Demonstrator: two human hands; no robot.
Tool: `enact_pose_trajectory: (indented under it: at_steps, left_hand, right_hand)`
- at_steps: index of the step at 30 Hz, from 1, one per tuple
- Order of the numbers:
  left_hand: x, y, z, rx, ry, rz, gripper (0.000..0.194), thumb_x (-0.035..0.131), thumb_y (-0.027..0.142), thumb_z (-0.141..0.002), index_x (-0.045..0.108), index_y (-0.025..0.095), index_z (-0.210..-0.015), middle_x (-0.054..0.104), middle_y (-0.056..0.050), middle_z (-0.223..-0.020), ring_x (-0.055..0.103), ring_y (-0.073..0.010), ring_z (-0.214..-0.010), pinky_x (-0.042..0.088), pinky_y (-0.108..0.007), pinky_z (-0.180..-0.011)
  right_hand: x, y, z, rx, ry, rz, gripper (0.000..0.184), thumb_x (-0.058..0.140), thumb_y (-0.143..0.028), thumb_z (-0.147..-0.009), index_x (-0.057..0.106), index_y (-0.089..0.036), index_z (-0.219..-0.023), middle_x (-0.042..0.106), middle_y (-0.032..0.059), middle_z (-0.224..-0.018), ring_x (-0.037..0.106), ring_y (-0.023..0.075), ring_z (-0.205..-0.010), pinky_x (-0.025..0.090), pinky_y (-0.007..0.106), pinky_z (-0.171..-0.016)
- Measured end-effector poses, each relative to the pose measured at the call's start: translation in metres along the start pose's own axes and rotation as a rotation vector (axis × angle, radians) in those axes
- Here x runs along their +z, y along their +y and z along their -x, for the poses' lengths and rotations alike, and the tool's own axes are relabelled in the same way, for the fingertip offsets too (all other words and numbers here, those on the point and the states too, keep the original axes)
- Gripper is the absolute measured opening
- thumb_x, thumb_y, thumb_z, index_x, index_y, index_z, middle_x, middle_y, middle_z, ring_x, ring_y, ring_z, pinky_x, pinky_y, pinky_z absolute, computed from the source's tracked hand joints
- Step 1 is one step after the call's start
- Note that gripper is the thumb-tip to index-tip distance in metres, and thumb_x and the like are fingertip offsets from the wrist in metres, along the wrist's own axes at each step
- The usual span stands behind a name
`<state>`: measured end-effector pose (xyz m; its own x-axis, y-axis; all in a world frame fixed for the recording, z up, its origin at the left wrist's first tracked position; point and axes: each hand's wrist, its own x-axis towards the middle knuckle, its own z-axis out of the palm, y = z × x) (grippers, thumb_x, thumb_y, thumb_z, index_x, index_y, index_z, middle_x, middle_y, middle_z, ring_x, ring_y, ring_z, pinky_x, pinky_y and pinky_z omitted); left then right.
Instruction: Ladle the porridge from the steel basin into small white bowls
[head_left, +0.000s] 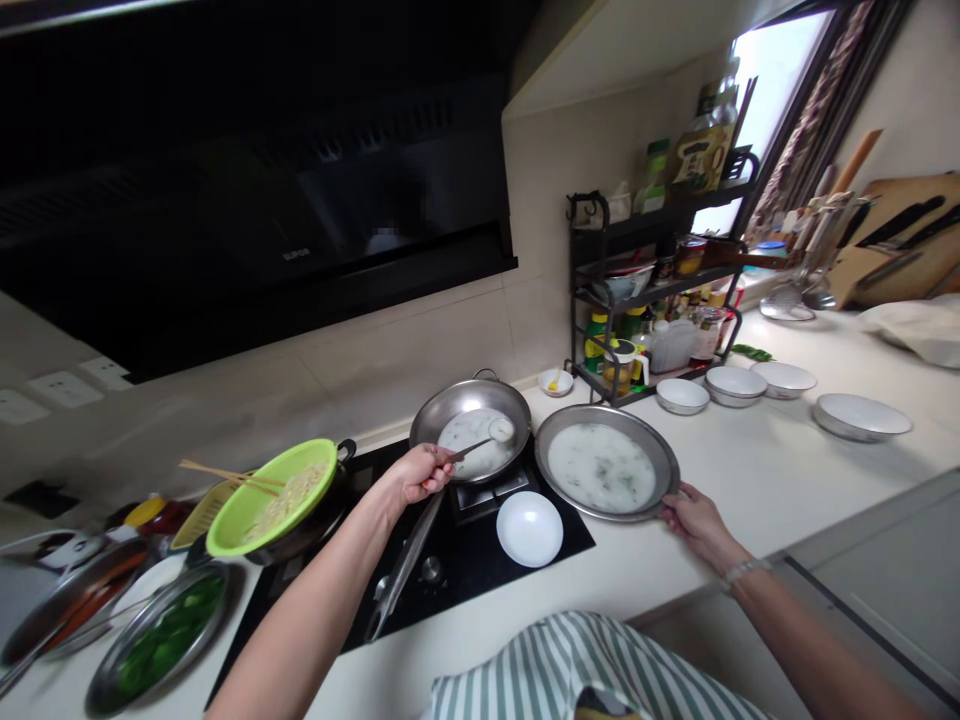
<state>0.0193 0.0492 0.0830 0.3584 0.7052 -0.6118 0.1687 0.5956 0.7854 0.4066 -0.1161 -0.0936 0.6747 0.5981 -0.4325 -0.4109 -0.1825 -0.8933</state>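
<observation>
My left hand (420, 473) is closed around the handle of a ladle (501, 430). The ladle's bowl, with whitish liquid in it, is over the steel wok (510, 398), which contains milky soup. My right hand (696, 518) grips the right rim of a round metal basin (670, 462). Cloudy white soup with dark green bits fills much of that basin, which stands right of the wok, partly over the counter. Just in front of both lies a white dish (529, 530) on the black stove. The wok's long handle (405, 565) points toward me.
Left on the stove, a green colander (319, 490) of noodles carries chopsticks (225, 475). Greens fill a metal bowl (217, 600) nearby. Several white bowls (861, 417) line the right counter below a black rack (660, 225). A range hood (300, 200) hangs above.
</observation>
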Motion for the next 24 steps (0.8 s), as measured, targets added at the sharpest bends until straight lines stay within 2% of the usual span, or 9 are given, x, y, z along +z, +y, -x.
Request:
enact_pose_trajectory:
  at_steps: [5, 9, 13, 15, 17, 20, 22, 24]
  left_hand:
    - [0.033, 0.003, 0.004, 0.001, -0.101, -0.094, 0.012, 0.051, 0.003, -0.080, 0.054, 0.010, -0.089, 0.049, 0.004, -0.054, 0.028, 0.0005, -0.034, 0.010, -0.011, -0.035]
    - [0.067, -0.013, -0.011, -0.034, -0.125, -0.211, 0.012, 0.047, 0.004, -0.082, 0.052, 0.012, -0.089, 0.047, 0.004, -0.051, 0.028, -0.0016, -0.033, 0.013, -0.013, -0.036]
    - [0.098, -0.040, -0.032, 0.138, -0.044, -0.540, 0.014, 0.045, 0.004, -0.081, 0.054, 0.015, -0.080, 0.047, 0.004, -0.050, 0.035, -0.0066, -0.038, 0.025, -0.018, -0.041]
    - [0.109, -0.051, -0.040, 0.309, -0.029, -0.754, 0.020, 0.050, 0.000, -0.074, 0.051, 0.016, -0.063, 0.044, 0.002, -0.048, 0.044, -0.0110, -0.047, 0.033, -0.022, -0.049]
    - [0.116, -0.060, -0.045, 0.414, -0.024, -0.836, 0.028, 0.054, -0.006, -0.065, 0.046, 0.018, -0.054, 0.042, 0.001, -0.050, 0.054, -0.0170, -0.062, 0.039, -0.025, -0.061]
    - [0.119, -0.071, -0.045, 0.513, 0.019, -0.853, 0.032, 0.053, -0.011, -0.058, 0.050, 0.020, -0.061, 0.040, 0.001, -0.053, 0.060, -0.0246, -0.081, 0.041, -0.031, -0.077]
    - [0.119, -0.078, -0.044, 0.575, 0.059, -0.881, 0.035, 0.054, -0.011, -0.058, 0.054, 0.020, -0.074, 0.043, 0.001, -0.056, 0.061, -0.0270, -0.085, 0.041, -0.034, -0.081]
    - [0.120, -0.083, -0.043, 0.582, 0.090, -0.902, 0.034, 0.055, -0.009, -0.062, 0.054, 0.019, -0.081, 0.048, -0.001, -0.061, 0.061, -0.0260, -0.084, 0.041, -0.032, -0.080]
  right_hand:
    - [0.000, 0.001, -0.002, 0.002, 0.008, -0.002, 0.040, 0.061, -0.001, -0.062, 0.056, -0.016, -0.099, 0.057, -0.0046, -0.045, 0.048, 0.0103, -0.032, 0.034, 0.016, -0.030]
    - [0.001, 0.001, -0.002, 0.003, 0.009, -0.001, 0.042, 0.064, -0.001, -0.062, 0.056, -0.014, -0.101, 0.057, -0.0043, -0.045, 0.048, 0.0106, -0.031, 0.033, 0.017, -0.029]
    - [0.001, 0.001, -0.001, 0.004, 0.014, 0.006, 0.043, 0.066, -0.002, -0.063, 0.057, -0.014, -0.104, 0.055, -0.0047, -0.043, 0.047, 0.0111, -0.032, 0.033, 0.017, -0.030]
    - [0.001, 0.002, 0.001, 0.004, 0.023, 0.013, 0.045, 0.067, -0.003, -0.063, 0.057, -0.014, -0.106, 0.056, -0.0044, -0.045, 0.049, 0.0121, -0.034, 0.034, 0.018, -0.031]
    - [0.000, 0.002, 0.003, 0.001, 0.040, 0.026, 0.048, 0.069, -0.006, -0.064, 0.057, -0.014, -0.109, 0.059, -0.0024, -0.049, 0.054, 0.0138, -0.038, 0.036, 0.019, -0.033]
    - [-0.007, 0.002, 0.007, -0.025, 0.103, 0.063, 0.057, 0.070, -0.013, -0.067, 0.053, -0.011, -0.122, 0.062, 0.0010, -0.058, 0.058, 0.0155, -0.045, 0.037, 0.020, -0.036]
    - [-0.014, 0.000, 0.011, -0.087, 0.213, 0.143, 0.064, 0.070, -0.021, -0.070, 0.049, -0.009, -0.129, 0.064, 0.0034, -0.064, 0.057, 0.0155, -0.049, 0.038, 0.022, -0.039]
    - [-0.017, -0.004, 0.018, -0.203, 0.351, 0.284, 0.061, 0.069, -0.028, -0.071, 0.054, -0.009, -0.126, 0.066, 0.0070, -0.072, 0.056, 0.0162, -0.054, 0.040, 0.024, -0.043]
